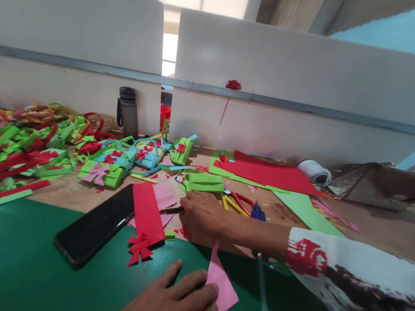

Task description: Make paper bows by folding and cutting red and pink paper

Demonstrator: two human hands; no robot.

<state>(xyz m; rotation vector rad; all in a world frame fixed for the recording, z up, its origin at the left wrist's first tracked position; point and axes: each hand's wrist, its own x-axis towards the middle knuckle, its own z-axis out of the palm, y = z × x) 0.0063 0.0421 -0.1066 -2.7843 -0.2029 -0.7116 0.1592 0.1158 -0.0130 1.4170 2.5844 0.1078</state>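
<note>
My left hand [181,301] is at the bottom middle, its fingers against a folded piece of pink paper [222,288] over the green surface; its thumb is hidden. My right hand [201,219] reaches in from the right, fingers curled round a dark slender tool [172,210] whose kind I cannot make out. The tool's far end passes by a red paper strip [147,211], which overlaps a black phone [96,228]. Below the strip lies a red paper bow [140,249]. Just beyond my right hand is a folded green paper piece [203,182].
Pliers with red and yellow handles [237,203] lie behind my right wrist. Small paper bags [104,173] and strips pile up at left, near a grey bottle [128,112]. Red sheets [265,171], a white roll [314,172] and a brown bag [375,185] sit right. White panels [294,65] stand behind.
</note>
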